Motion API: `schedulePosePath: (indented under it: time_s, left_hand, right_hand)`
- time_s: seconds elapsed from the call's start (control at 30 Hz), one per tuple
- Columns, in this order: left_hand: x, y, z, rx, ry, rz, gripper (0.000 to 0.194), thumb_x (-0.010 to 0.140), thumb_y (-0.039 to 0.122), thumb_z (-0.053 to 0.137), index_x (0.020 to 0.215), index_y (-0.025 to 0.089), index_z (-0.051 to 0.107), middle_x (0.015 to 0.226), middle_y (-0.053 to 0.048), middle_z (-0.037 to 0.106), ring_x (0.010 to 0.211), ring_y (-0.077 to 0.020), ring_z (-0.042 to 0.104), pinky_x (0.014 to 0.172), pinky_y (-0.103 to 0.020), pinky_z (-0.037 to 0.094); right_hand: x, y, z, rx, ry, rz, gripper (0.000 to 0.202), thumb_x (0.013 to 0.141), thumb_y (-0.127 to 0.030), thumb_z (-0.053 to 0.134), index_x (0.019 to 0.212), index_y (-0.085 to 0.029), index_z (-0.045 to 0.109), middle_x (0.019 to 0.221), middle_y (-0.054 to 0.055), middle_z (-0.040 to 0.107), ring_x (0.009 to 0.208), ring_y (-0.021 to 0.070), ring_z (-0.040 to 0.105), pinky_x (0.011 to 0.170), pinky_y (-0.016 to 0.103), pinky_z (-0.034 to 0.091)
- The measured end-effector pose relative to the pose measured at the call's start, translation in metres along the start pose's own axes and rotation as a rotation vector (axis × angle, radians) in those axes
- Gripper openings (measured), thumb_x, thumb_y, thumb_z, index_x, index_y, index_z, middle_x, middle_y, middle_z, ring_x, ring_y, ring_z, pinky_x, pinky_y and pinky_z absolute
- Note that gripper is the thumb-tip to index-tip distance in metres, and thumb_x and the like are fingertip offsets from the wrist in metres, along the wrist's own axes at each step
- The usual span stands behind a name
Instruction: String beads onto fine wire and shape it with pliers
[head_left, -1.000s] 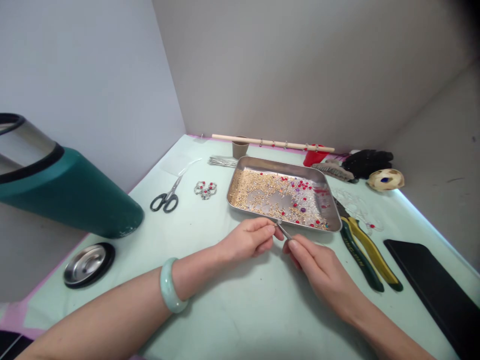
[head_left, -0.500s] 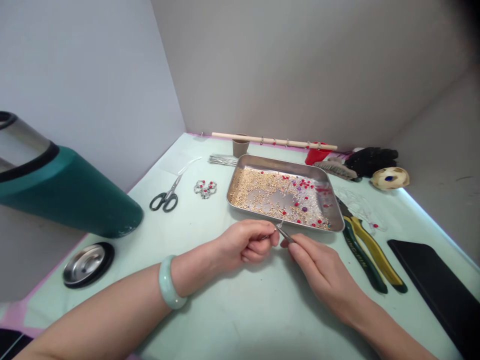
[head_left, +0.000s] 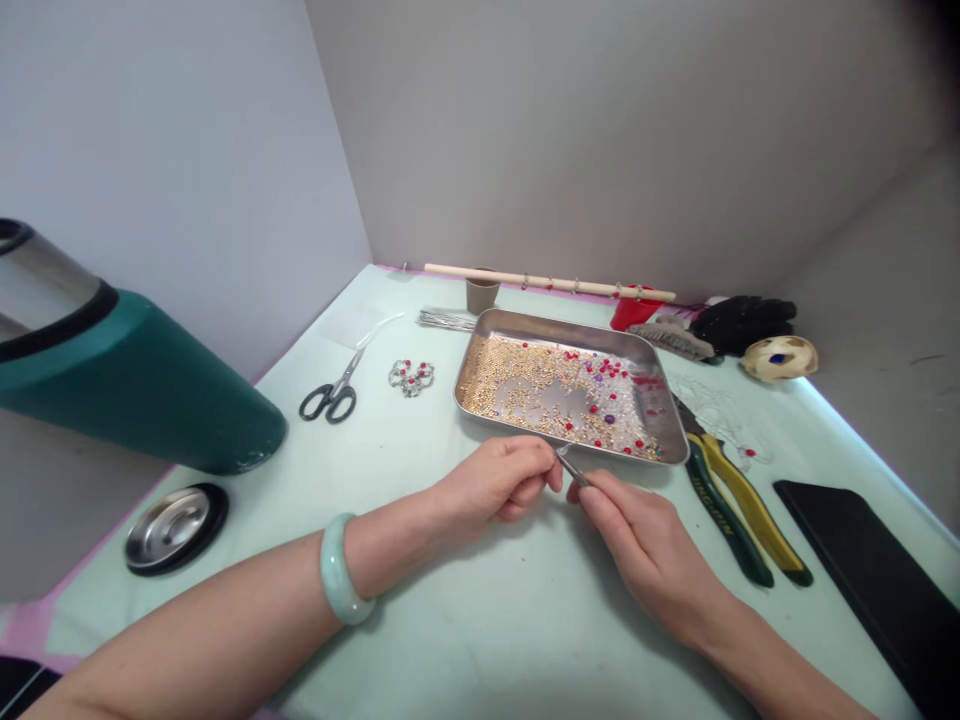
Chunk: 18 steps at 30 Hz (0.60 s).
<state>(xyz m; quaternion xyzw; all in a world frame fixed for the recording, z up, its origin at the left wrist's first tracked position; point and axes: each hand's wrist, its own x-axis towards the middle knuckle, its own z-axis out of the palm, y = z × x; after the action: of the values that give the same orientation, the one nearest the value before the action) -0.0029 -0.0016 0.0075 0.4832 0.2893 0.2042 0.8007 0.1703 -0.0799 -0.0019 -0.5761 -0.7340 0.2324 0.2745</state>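
My left hand (head_left: 510,478), with a pale green bangle (head_left: 346,570) on its wrist, is closed with thumb and forefinger pinched together. A small clear beaded piece (head_left: 561,452) pokes out at its fingertips; most of it is hidden. My right hand (head_left: 637,525) grips slim metal tweezers (head_left: 574,470), whose tip meets that piece. Both hands hover just in front of a metal tray (head_left: 480,421), which holds gold, clear, red and purple beads (head_left: 517,385). Left of the tray lies a finished-looking wire ornament with red beads (head_left: 411,377).
Black-handled scissors (head_left: 330,395), a green tumbler (head_left: 165,390) and its lid (head_left: 176,528) stand left. Pliers (head_left: 739,500) and a black flat slab (head_left: 862,570) lie right. Behind the tray are a wooden stick (head_left: 502,278), wires (head_left: 444,319), and a cup (head_left: 481,294).
My left hand has turned slightly and shifted a little right, its curled fingers tucking further under. The tweezers in my right hand stay at its fingertips. Everything else keeps its place.
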Motion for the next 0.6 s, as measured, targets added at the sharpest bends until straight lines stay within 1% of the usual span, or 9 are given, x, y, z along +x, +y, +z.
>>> schedulePosePath:
  time_s: [0.1, 0.17, 0.27, 0.33, 0.4, 0.53, 0.6]
  left_hand:
    - [-0.0009, 0.0000, 0.0034, 0.244, 0.115, 0.107, 0.021, 0.087, 0.028, 0.044, 0.070, 0.017, 0.053, 0.043, 0.008, 0.032, 0.041, -0.0070, 0.025, 0.043, -0.021, 0.021]
    - [-0.0016, -0.0014, 0.0039, 0.402, 0.171, 0.183, 0.022, 0.088, 0.028, 0.043, 0.075, 0.017, 0.055, 0.049, 0.007, 0.038, 0.047, -0.0081, 0.032, 0.049, -0.021, 0.028]
    - [-0.0028, -0.0038, 0.0038, 0.557, 0.208, 0.290, 0.021, 0.091, 0.028, 0.042, 0.080, 0.018, 0.056, 0.065, 0.003, 0.052, 0.062, -0.0103, 0.046, 0.062, -0.023, 0.036]
    - [-0.0033, -0.0047, 0.0042, 0.625, 0.226, 0.353, 0.021, 0.092, 0.026, 0.040, 0.081, 0.017, 0.056, 0.077, 0.000, 0.058, 0.075, -0.0123, 0.051, 0.072, -0.024, 0.039]
    - [-0.0037, -0.0052, 0.0052, 0.678, 0.250, 0.374, 0.021, 0.092, 0.025, 0.039, 0.082, 0.018, 0.056, 0.083, -0.001, 0.060, 0.080, -0.0136, 0.054, 0.076, -0.026, 0.039]
    - [-0.0042, -0.0069, 0.0082, 0.756, 0.290, 0.374, 0.022, 0.093, 0.026, 0.038, 0.083, 0.018, 0.055, 0.082, -0.003, 0.062, 0.078, -0.0151, 0.056, 0.074, -0.027, 0.040]
    - [-0.0043, -0.0085, 0.0094, 0.789, 0.316, 0.374, 0.022, 0.093, 0.027, 0.037, 0.083, 0.018, 0.054, 0.082, -0.003, 0.063, 0.077, -0.0157, 0.057, 0.072, -0.027, 0.040]
  right_hand:
    - [0.0001, -0.0001, 0.0008, -0.029, 0.011, 0.019, 0.030, 0.098, -0.032, 0.031, 0.074, -0.021, 0.043, 0.061, -0.003, 0.043, 0.055, 0.0144, 0.044, 0.055, 0.028, 0.032]
    - [0.0011, -0.0003, 0.0018, -0.038, 0.030, 0.026, 0.030, 0.098, -0.033, 0.030, 0.074, -0.021, 0.044, 0.062, -0.003, 0.045, 0.056, 0.0148, 0.046, 0.056, 0.028, 0.033]
    - [0.0029, -0.0011, 0.0037, -0.044, 0.046, 0.032, 0.030, 0.098, -0.033, 0.030, 0.075, -0.021, 0.044, 0.063, -0.002, 0.048, 0.058, 0.0155, 0.048, 0.057, 0.028, 0.033]
    - [0.0033, -0.0017, 0.0048, -0.045, 0.050, 0.038, 0.030, 0.099, -0.034, 0.030, 0.075, -0.021, 0.044, 0.064, -0.002, 0.049, 0.058, 0.0158, 0.049, 0.058, 0.029, 0.033]
    - [0.0028, -0.0022, 0.0059, -0.044, 0.056, 0.047, 0.031, 0.099, -0.034, 0.030, 0.074, -0.021, 0.044, 0.064, -0.002, 0.049, 0.058, 0.0159, 0.049, 0.058, 0.029, 0.033]
    - [0.0015, -0.0041, 0.0076, -0.055, 0.071, 0.058, 0.030, 0.098, -0.035, 0.030, 0.076, -0.022, 0.044, 0.063, -0.002, 0.049, 0.058, 0.0159, 0.049, 0.057, 0.028, 0.032]
    - [0.0014, -0.0058, 0.0082, -0.052, 0.068, 0.072, 0.031, 0.098, -0.035, 0.030, 0.073, -0.022, 0.041, 0.061, -0.003, 0.048, 0.055, 0.0155, 0.048, 0.055, 0.028, 0.032]
